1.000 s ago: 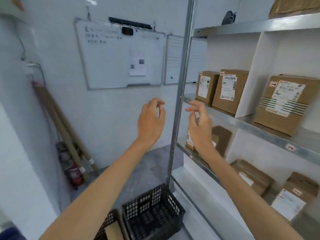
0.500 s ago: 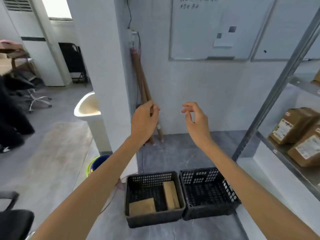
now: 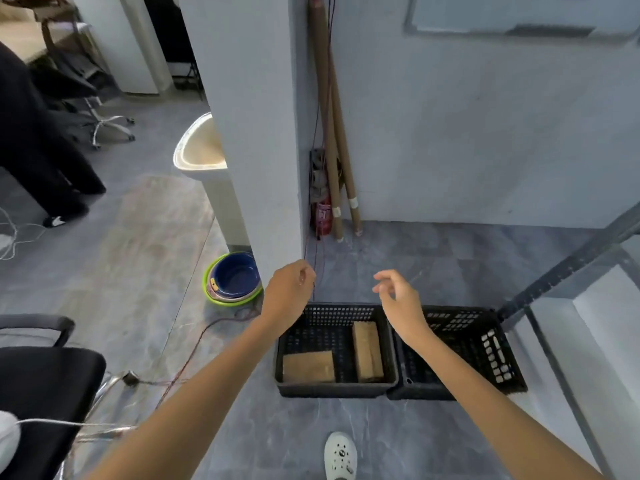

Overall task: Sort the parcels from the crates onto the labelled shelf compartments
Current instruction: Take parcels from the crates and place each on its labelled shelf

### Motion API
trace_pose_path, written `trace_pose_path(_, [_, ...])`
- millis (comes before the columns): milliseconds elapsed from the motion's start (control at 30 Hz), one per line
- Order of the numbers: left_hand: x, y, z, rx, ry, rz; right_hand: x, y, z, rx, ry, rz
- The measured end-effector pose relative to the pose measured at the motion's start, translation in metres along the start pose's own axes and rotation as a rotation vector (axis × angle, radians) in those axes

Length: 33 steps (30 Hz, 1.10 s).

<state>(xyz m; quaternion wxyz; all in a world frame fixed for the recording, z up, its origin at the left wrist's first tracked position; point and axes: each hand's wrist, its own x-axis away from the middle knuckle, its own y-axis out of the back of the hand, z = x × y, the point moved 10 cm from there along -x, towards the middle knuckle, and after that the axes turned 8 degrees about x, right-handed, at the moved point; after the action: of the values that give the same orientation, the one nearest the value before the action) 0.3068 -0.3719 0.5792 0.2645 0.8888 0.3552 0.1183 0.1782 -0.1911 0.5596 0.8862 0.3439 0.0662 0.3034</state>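
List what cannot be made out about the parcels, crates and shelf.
Head view:
- Labels: left parcel and right parcel in the left crate show only plain brown faces.
- Right crate: inside partly hidden by the right forearm.
- Shelf: cut off by the right edge; no compartment labels in view.
- Whiteboard: cut off at top, blurred.

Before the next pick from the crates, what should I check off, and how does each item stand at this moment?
1. Left hand free: ok, it holds nothing.
2. Right hand free: ok, its fingers are loosely curled and it holds nothing.
3. Parcels waiting: ok, the left crate holds a flat parcel and a narrow parcel.
4. Right crate emptied: cannot tell. It looks empty where visible, but the right forearm hides part of it.
5. Parcel labels readable: cannot tell, no label shows on the visible faces.
6. Way down to the left crate: ok, nothing lies between the hands and it.
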Motion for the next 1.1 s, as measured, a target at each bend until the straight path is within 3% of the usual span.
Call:
trace_pose_path(367, [-0.041,-0.112,0.233,-0.129,0.347,0.095,-0.074,-0.181,-0.177,0.040,-0.308,0.265])
trace_pose_path(600, [-0.069,-0.239,0.428,-0.068,0.509,0.160,-0.110,-0.333,-0.340,0.136,-0.446,0.329])
trace_pose_path(733, [-0.084,-0.313,0.528,-0.142,0.513,0.235,-0.133,-0.417,-0.435,0.158,-0.511,0.345])
trace_pose_path(900, [-0.084,-0.378,0.624,-0.371,0.455,0.354,-0.140,-0.501,-0.526,0.184,-0.625,0.431])
trace_pose_path(1000, [-0.073,-0.392,0.665,-0.441,0.567,0.334,-0.132,-0.538,-0.558,0.158,-0.707,0.498])
trace_pose_path(1100, [-0.060,-0.402,0.683,-0.362,0.699,0.265,-0.123,-0.562,-0.570,0.129,-0.753,0.549])
